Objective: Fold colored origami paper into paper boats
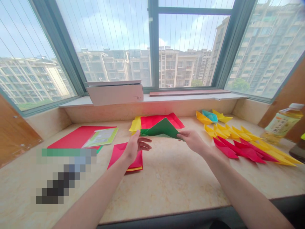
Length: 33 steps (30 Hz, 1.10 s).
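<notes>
A folded green paper (162,128), peaked in the middle, is held up above the counter between both hands. My left hand (135,146) pinches its left corner with thumb and finger, the other fingers loosely curled. At the right corner, my right hand (192,138) has it gripped between thumb and fingers. Behind it lie a creased red paper (175,120) and a yellow paper (135,124). Beneath my left wrist is a small stack of red paper (119,152) with a yellow sheet under it.
Several yellow paper boats (224,130) and red paper boats (243,149) stand at the right, with a blue one (210,116) behind. A drink bottle (282,124) is at far right. Red sheets (69,136) and a plastic packet (101,137) lie left. A white box (116,94) rests on the windowsill.
</notes>
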{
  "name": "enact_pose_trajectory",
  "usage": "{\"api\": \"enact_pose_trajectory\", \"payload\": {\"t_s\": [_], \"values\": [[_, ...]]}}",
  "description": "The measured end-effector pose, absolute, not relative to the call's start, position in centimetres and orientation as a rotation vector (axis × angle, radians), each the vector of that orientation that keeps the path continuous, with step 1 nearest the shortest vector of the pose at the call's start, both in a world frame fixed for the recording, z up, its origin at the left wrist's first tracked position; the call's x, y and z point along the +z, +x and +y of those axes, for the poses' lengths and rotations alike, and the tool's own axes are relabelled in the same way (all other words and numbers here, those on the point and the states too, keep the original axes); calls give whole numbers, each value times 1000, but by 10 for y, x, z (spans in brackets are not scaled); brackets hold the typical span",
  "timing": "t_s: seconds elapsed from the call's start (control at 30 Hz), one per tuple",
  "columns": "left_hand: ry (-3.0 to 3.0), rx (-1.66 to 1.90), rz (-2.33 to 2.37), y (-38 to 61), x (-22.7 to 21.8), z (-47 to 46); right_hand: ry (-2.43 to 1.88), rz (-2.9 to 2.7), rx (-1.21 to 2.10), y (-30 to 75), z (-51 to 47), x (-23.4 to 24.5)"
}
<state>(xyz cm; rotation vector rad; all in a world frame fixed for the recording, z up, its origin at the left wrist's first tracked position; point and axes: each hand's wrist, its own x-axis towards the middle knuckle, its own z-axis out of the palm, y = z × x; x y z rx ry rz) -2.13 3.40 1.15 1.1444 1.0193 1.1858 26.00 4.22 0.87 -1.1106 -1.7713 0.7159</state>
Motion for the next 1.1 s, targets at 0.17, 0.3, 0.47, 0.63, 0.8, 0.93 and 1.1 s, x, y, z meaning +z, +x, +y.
{"api": "enact_pose_trajectory", "payload": {"t_s": [0.17, 0.3, 0.47, 0.63, 0.8, 0.93, 1.1], "values": [[1213, 1099, 942, -26, 15, 30, -1139, -1764, 786, 264, 45, 7], [1298, 928, 917, -34, 13, 33, -1120, -1735, 943, 268, 47, 4], [1329, 894, 953, -40, 5, 40, -1154, -1765, 1062, 274, 51, -1], [1428, 931, 938, -39, 1, 43, -1121, -1709, 1319, 278, 50, -3], [1476, 984, 913, -36, 1, 41, -1044, -1609, 1508, 278, 48, -2], [1506, 963, 885, -35, 4, 37, -1063, -1542, 1494, 277, 52, -7], [1442, 1030, 867, -33, 4, 37, -1114, -1320, 1354, 275, 57, -14]]}}
